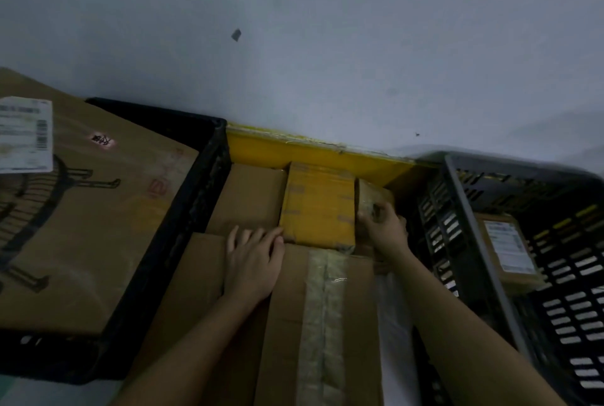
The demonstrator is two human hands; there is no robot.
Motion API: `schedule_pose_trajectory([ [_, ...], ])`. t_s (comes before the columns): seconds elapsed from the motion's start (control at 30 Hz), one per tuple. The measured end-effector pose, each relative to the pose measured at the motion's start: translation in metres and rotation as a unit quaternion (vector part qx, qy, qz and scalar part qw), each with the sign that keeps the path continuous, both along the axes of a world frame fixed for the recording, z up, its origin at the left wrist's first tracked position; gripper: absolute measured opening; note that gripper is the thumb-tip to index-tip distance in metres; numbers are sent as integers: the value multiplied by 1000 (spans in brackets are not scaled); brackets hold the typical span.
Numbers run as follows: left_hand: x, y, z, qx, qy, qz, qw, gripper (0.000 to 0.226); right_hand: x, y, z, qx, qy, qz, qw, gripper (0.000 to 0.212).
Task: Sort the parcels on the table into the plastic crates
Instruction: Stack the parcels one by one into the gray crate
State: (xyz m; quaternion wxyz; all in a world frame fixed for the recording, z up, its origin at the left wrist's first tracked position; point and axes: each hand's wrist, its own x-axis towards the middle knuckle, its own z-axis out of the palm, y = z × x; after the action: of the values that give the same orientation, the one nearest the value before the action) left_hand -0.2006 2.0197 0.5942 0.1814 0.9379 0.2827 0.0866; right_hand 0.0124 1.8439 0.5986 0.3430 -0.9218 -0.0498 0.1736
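Two bare hands work among cardboard parcels packed between two plastic crates.

Nearest lies a large brown cardboard box with a clear tape strip [294,324]; the left hand [253,262] rests flat on it, fingers spread, its grip released. Just beyond, the right hand [385,229] has its grip clenched around a small brown taped parcel [371,196], touching a yellow-taped box [318,206] beside a plain brown box [251,196]. Left stands a black plastic crate [183,226] holding a big printed cardboard box [81,226] with a white label [24,134]; right, a grey slotted plastic crate [474,242] holds a labelled brown parcel [510,248]. A pale wall [294,29] rises behind.
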Motion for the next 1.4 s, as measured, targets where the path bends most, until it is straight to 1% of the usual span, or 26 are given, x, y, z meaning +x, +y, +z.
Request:
schedule_pose_trajectory([
  [0.1, 0, 1, 0, -4, 2, -3, 1000, 53, 0, 4, 4, 21, 18, -7, 1000, 64],
  [0.2, 1, 2, -1, -4, 7, -3, 1000, 43, 2, 5, 12, 32, 26, -3, 999, 68],
  [0.27, 2, 1, -1, -8, 17, -4, 1000, 42, 4, 1, 15, 20, 15, -2, 1000, 74],
  [0.37, 2, 3, 0, -16, 33, -7, 999, 43, 1, -10, 17, 20, 7, -32, 999, 81],
  [0.53, 4, 5, 4, -30, 60, -10, 998, 47, -15, -37, 23, 93, -16, -78, 993, 72],
  [0.67, 4, 6, 12, -51, 108, -16, 993, 47, -22, -53, 40, 137, -30, -69, 988, 67],
  [0.77, 7, 7, 24, -60, 147, -26, 987, 48, -24, -60, 59, 184, -14, -53, 981, 60],
  [0.8, 9, 7, 29, -61, 144, -26, 987, 47, -25, -61, 66, 206, -1, -49, 977, 56],
  [0.87, 12, 3, 46, -60, 100, -38, 992, 49, -30, -64, 83, 257, 29, -42, 965, 45],
  [0.9, 15, 0, 57, -66, 62, -55, 994, 53, -33, -65, 92, 280, 45, -35, 958, 36],
  [0.97, 18, -10, 80, -80, -16, -108, 991, 70, -40, -69, 110, 309, 84, -10, 947, 25],
  [1.0, 20, -16, 92, -66, -43, -143, 987, 80, -44, -71, 119, 315, 107, 8, 943, 24],
  [1.07, 27, -27, 115, 24, -60, -218, 974, 95, -50, -77, 137, 306, 136, 54, 941, 25],
  [1.13, 36, -35, 134, 131, -73, -278, 949, 108, -54, -81, 151, 262, 115, 112, 952, 24],
  [1.2, 45, -42, 149, 203, -69, -329, 920, 117, -58, -84, 162, 215, 88, 164, 959, 23],
  [1.23, 48, -44, 154, 224, -55, -353, 907, 118, -59, -85, 166, 199, 81, 181, 960, 23],
  [1.3, 50, -49, 158, 242, -32, -391, 888, 114, -63, -88, 173, 182, 75, 196, 961, 25],
  [1.37, 48, -53, 158, 222, -50, -411, 882, 104, -66, -93, 178, 184, 77, 203, 959, 25],
  [1.4, 46, -54, 157, 198, -65, -413, 887, 101, -66, -96, 178, 192, 79, 207, 956, 27],
])
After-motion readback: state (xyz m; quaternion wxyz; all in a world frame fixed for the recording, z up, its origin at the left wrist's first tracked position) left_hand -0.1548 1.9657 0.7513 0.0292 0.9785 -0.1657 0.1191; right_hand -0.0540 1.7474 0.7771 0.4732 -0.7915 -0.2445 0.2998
